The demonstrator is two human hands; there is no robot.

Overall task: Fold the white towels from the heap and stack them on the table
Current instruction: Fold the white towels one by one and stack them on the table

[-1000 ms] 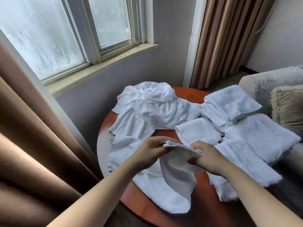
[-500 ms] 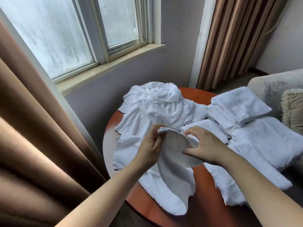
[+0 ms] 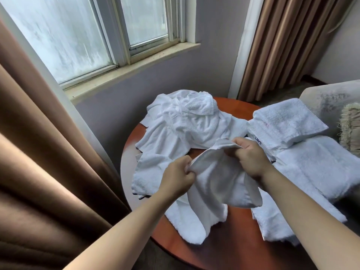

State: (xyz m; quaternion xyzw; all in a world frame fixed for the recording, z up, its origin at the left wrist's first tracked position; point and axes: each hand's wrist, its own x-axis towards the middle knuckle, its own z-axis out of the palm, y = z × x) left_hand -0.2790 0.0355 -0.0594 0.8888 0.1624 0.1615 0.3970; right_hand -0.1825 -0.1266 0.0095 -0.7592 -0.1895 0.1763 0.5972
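Note:
A small white towel (image 3: 216, 182) hangs between my hands above the round red-brown table (image 3: 239, 238). My left hand (image 3: 178, 177) grips its near-left edge, and my right hand (image 3: 248, 156) grips its upper edge further back. The towel's lower part droops onto the table. A crumpled heap of white towels (image 3: 187, 121) lies at the back left of the table. Folded white towels (image 3: 284, 121) are stacked at the right, on top of larger flat towels (image 3: 319, 168).
Brown curtains hang at the left (image 3: 39, 152) and at the back right (image 3: 282, 41). A window with a sill (image 3: 124, 69) is behind the table. A pale armchair (image 3: 331, 92) with a fringed cushion (image 3: 350, 125) stands at the right.
My hands have moved apart along the towel's edge, the right one going back and to the right. The towel is spread wider between them.

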